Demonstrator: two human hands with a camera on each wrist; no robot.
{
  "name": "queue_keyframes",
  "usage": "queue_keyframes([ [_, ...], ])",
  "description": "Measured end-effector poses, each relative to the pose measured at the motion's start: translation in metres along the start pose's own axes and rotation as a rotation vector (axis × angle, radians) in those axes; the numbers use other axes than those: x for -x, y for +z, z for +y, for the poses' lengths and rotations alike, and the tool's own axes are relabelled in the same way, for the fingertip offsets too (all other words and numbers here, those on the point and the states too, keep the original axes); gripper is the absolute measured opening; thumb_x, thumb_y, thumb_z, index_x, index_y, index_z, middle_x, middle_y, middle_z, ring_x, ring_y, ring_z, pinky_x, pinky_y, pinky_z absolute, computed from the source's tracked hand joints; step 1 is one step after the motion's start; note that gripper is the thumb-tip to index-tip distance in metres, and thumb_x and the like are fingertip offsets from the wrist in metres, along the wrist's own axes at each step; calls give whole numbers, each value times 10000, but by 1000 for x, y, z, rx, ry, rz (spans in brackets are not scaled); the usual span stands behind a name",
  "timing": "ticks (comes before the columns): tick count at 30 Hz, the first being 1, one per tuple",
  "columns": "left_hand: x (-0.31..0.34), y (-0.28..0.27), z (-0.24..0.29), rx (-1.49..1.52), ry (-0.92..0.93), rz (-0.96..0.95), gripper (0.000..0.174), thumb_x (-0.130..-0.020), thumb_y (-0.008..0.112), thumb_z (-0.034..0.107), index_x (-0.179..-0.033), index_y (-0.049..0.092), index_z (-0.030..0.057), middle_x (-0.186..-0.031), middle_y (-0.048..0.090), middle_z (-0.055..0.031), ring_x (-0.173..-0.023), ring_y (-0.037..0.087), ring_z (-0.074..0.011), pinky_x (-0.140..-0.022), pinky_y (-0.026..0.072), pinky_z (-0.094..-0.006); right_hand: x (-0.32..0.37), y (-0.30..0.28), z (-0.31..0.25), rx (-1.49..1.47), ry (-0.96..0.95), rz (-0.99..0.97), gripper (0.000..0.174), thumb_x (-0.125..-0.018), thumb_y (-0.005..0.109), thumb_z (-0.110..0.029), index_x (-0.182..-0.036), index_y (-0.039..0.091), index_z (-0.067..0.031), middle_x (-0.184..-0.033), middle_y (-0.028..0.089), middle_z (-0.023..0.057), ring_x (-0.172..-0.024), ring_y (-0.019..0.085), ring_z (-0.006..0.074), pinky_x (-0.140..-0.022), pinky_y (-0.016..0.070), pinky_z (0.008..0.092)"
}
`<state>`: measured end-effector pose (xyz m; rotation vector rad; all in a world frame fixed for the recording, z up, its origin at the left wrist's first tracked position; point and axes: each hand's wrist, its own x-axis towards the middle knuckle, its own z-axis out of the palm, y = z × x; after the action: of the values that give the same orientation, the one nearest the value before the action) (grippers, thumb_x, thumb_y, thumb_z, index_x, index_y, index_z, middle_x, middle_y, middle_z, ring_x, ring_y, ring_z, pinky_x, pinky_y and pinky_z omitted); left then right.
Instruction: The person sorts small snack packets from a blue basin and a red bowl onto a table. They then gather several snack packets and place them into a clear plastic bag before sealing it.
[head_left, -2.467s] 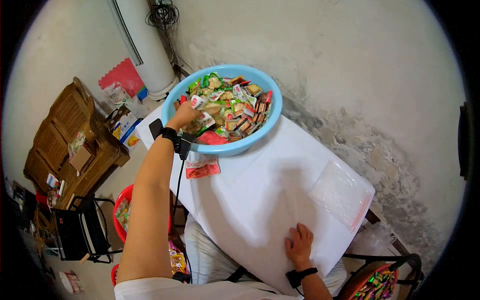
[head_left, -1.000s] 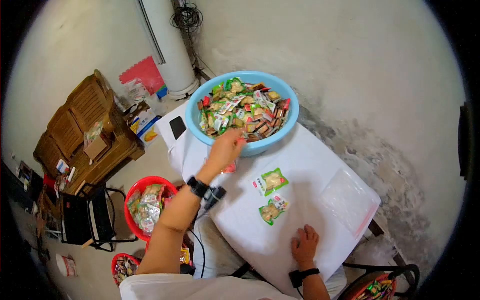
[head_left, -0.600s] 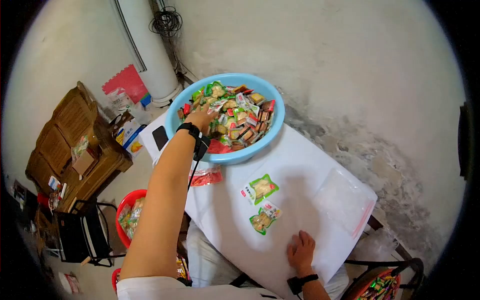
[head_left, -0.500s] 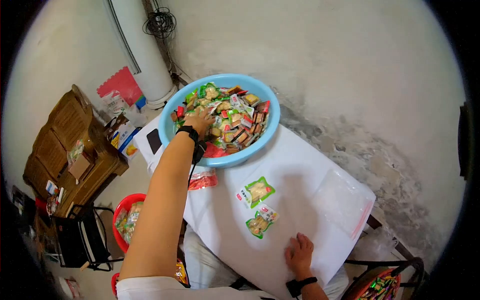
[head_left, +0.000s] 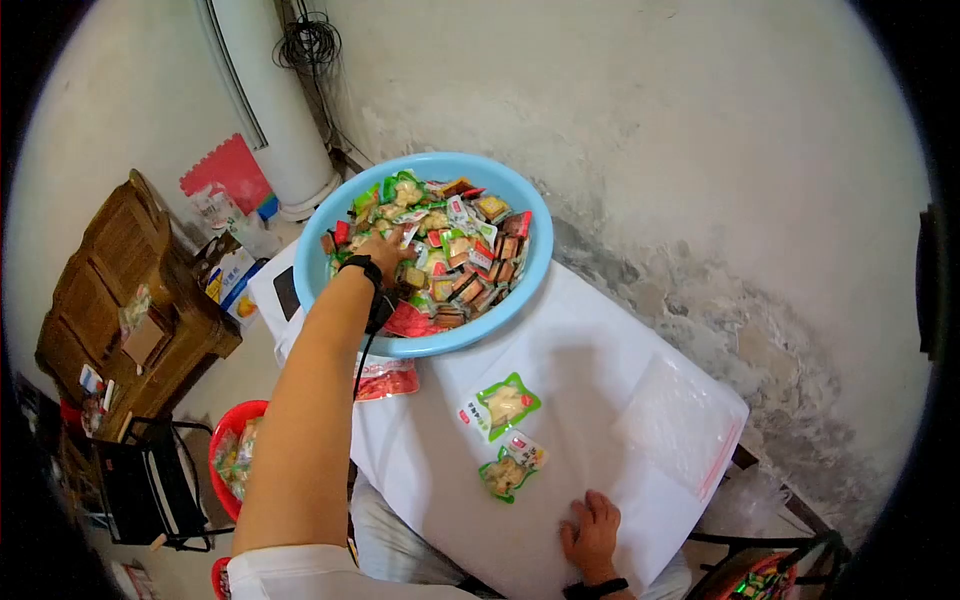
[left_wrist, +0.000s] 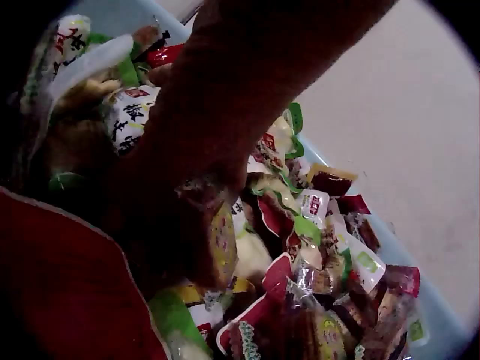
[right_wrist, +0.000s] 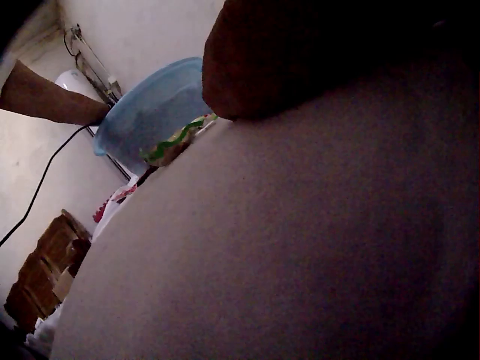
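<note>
In the head view my left hand (head_left: 383, 250) reaches into a light blue basin (head_left: 540, 260), its spread fingers among small wrapped snack packets (head_left: 470, 250). The left wrist view shows that hand dark and close, its fingertips partly hidden by wrappers (left_wrist: 262, 300). On the white-covered table (head_left: 570, 330) lie two green-edged snack packets, one (head_left: 505, 406) nearer the basin and the other (head_left: 508, 470) just below it. My right hand (head_left: 593, 535) rests on the cover at the near right edge, fingers loosely extended, holding nothing.
A red packet (head_left: 388, 380) lies at the basin's near side. A clear plastic bag (head_left: 685, 415) lies flat at the right. A phone (head_left: 286, 293) is left of the basin. Red baskets (head_left: 222, 435) stand below at left; another basket (head_left: 765, 580) is at lower right.
Two green-edged packets have come onto the table since the earliest frame. My left hand came back from the basin's near rim into the packets. The right hand stays on the table.
</note>
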<state>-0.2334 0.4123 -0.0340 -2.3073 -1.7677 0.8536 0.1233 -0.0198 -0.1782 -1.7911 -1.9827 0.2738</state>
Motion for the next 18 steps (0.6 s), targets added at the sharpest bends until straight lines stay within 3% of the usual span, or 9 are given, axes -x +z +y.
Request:
queue_keyframes([
  [3, -4, 2, -3, 16, -10, 20, 927, -576, 781, 142, -1366, 337, 338, -1473, 157, -90, -1269, 311, -422, -941, 447, -471, 0, -1, -2, -10, -7, 21, 381, -661, 658, -146, -1015, 560, -47, -1160, 493, 187, -1101, 436, 377, -928, 331, 500],
  [10, -1, 4, -22, 106, 25, 99, 724, -616, 726, 235, -1289, 459, 224, -1277, 382, -192, -1072, 528, -360, -884, 472, -417, 3, 3, 5, -38, -26, 36, 406, -649, 671, -155, -1024, 558, -51, -1171, 490, 191, -1100, 434, 381, -926, 336, 497],
  [15, 0, 13, -41, 203, 17, 154, 691, -616, 725, 258, -1262, 495, 175, -1298, 377, -209, -1008, 575, -351, -866, 485, -394, 2, 1, 3, -27, 16, -43, 416, -663, 665, -243, -1027, 582, -58, -1177, 484, 189, -1108, 429, 382, -917, 328, 525],
  [18, 0, 19, -46, 246, 6, 208, 643, -623, 705, 180, -1238, 521, 145, -1304, 380, -211, -1012, 575, -339, -859, 487, -406, 4, 2, 4, -1, 16, -44, 422, -660, 666, -245, -1030, 580, -61, -1188, 477, 189, -1112, 426, 381, -919, 324, 533],
])
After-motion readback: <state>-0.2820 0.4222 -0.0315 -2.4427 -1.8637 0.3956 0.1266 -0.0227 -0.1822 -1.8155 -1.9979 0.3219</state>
